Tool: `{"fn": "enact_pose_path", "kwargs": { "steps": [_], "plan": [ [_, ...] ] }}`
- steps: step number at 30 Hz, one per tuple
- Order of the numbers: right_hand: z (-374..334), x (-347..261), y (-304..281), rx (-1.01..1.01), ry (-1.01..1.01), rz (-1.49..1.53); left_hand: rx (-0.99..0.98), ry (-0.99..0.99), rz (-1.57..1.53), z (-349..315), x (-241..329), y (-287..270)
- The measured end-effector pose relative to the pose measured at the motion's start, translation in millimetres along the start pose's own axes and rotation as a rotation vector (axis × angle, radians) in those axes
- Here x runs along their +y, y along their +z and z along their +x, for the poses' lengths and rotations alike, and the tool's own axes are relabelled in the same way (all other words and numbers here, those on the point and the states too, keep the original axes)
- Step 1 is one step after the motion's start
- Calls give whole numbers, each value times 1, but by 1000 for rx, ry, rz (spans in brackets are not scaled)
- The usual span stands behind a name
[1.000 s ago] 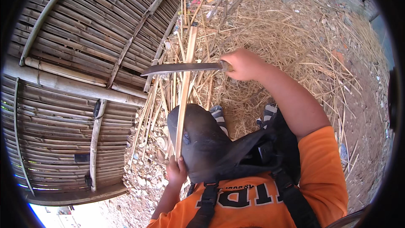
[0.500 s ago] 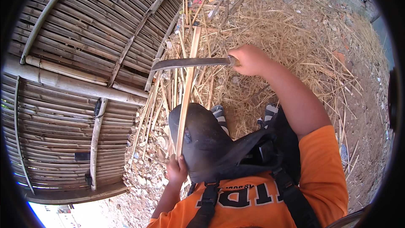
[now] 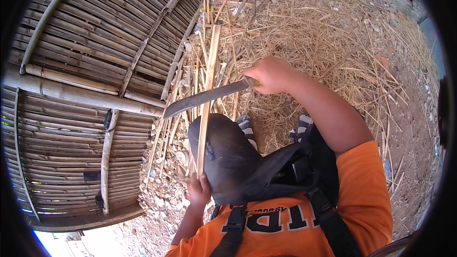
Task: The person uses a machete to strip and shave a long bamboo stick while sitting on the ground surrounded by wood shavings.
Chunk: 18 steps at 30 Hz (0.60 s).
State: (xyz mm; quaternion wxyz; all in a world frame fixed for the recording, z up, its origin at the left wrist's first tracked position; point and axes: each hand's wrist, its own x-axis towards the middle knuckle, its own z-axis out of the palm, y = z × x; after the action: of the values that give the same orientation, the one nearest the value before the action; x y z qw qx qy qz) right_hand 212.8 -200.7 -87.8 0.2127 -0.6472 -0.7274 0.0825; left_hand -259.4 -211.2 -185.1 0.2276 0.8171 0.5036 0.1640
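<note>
My left hand (image 3: 198, 190) is closed round the near end of a long split bamboo strip (image 3: 209, 76). The strip runs away from me along the side of my dark-trousered left knee (image 3: 221, 143), its far end above the littered ground. In my right hand (image 3: 272, 75), fingers wrapped round the handle, is a machete (image 3: 204, 98) with a dark, slightly curved blade. The blade lies crosswise over the strip just beyond the knee, its tip pointing left and a little toward me. Whether the edge touches the strip, I cannot tell.
A bamboo slat wall (image 3: 95, 33) with a thick horizontal pole (image 3: 81, 93) stands close on the left. Straw and shavings (image 3: 314, 33) cover the ground ahead. Several loose bamboo strips (image 3: 173, 133) lie beside the wall, near wood chips (image 3: 164, 190). Both my feet (image 3: 247, 129) are between my knees.
My right hand has drawn the machete nearer along the strip and slightly left, its tip swinging toward me. The strip's far end has shifted a little left; my left hand keeps its hold.
</note>
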Motion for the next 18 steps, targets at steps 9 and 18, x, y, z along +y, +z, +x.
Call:
{"fn": "enact_pose_path", "kwargs": {
  "steps": [9,18],
  "plan": [
    [1,7,2,-12,-8,4,-35,-51,-58,3,13,-6],
    [0,-2,-15,-71,-13,21,22,-19,-11,1,11,-2]
  ]
}}
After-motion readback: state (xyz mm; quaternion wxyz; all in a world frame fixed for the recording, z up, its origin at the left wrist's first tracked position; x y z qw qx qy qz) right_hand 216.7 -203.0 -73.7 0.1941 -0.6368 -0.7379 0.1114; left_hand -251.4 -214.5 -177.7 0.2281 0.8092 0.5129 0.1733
